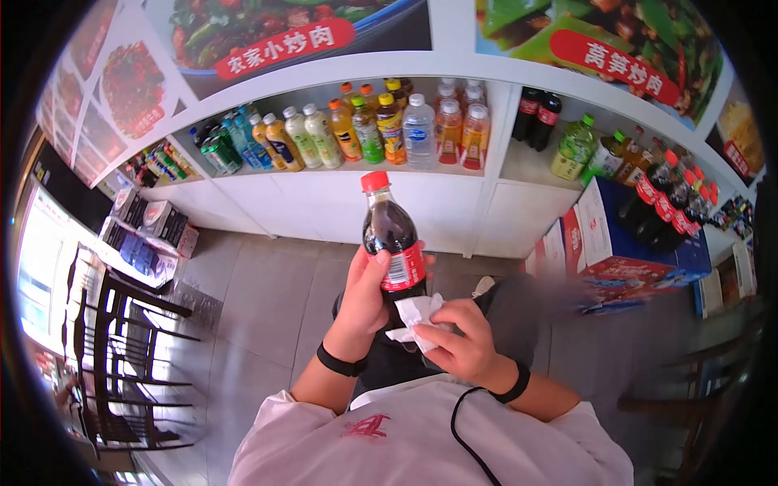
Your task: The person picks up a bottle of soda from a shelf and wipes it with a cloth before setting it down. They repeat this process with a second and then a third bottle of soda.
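A cola bottle point(391, 228) with a red cap and red label stands nearly upright in front of my chest, filled with dark liquid. My left hand point(365, 296) is wrapped round its label and lower part, thumb on the near side. Crumpled white tissue point(420, 317) is pinched in the fingers of my right hand point(463, 342), held against or just in front of the bottle's lower end. The tissue and my hands hide the bottle's base. Both wrists wear dark bands.
Ahead, a white shelf point(365, 168) holds several rows of drink bottles. Cola bottles point(666, 206) stand on blue-and-red cartons point(640, 259) to the right. On the left are stacked boxes point(158, 231) and dark wooden chairs point(121, 348) on grey floor tiles.
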`<action>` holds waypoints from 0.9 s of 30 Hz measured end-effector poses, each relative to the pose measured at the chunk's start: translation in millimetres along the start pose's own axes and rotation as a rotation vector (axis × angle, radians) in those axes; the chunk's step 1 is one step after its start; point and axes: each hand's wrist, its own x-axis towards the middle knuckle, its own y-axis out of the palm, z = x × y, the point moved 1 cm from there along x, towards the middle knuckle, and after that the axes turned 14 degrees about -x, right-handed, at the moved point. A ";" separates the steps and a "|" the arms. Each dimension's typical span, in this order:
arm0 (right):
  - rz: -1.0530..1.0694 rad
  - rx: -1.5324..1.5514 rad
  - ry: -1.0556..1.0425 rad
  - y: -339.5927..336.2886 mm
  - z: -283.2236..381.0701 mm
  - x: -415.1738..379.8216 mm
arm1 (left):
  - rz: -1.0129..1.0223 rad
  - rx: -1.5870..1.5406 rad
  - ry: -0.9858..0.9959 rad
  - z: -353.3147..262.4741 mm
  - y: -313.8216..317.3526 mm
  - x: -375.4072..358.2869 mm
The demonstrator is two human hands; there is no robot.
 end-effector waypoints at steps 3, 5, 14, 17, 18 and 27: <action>0.019 0.015 -0.028 2.3 -1.4 -14.1 | -0.132 0.103 0.005 -1.6 2.3 -2.5; 0.034 0.008 -0.042 1.1 -3.9 -22.6 | -0.154 0.066 0.012 1.2 -3.9 -2.0; -0.051 0.062 -0.015 0.3 -11.4 -30.0 | -0.066 -0.112 -0.074 -7.9 0.6 -3.6; -0.082 0.113 0.034 -1.5 -11.0 -33.0 | -0.033 -0.065 -0.115 -14.8 4.0 -4.9; -0.088 0.144 0.062 -1.1 -12.1 -32.6 | -0.037 -0.002 -0.115 -14.6 4.3 -4.8; -0.139 0.095 0.167 -20.7 -9.4 1.5 | 0.117 -0.104 -0.123 9.5 8.1 -12.0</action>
